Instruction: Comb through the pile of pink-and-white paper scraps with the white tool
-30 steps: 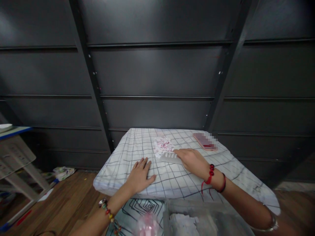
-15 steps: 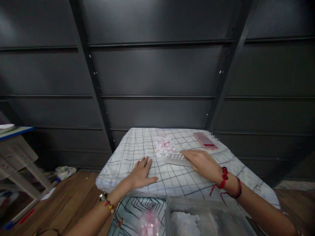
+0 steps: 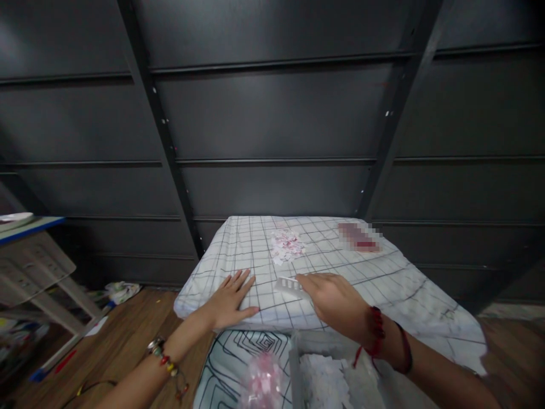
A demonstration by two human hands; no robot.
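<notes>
My left hand (image 3: 232, 301) lies flat on the white checked cloth (image 3: 238, 250), its fingers spread and nothing under them that I can make out. Closed around one end of a flat whitish plastic piece (image 3: 289, 286) with a row of rounded cells is my right hand (image 3: 336, 298). The piece is low over the cloth; I cannot tell whether it touches. Beyond it sits a pile of small white and pink paper scraps (image 3: 287, 246). A translucent plastic box (image 3: 294, 363) holding white paper pieces (image 3: 326, 380) stands below, partly behind my right forearm.
A pink phone, partly blurred out (image 3: 360, 237), lies at the back right of the cloth. Left of the box is a clear bag with pink contents (image 3: 264, 380) on a patterned surface (image 3: 225, 363). A dark panelled wall (image 3: 272, 119) rises behind; a small table (image 3: 38, 250) stands left.
My right hand has drawn the plastic piece towards me, away from the scrap pile. My left hand has shifted slightly left, still flat. The view has tilted a little.
</notes>
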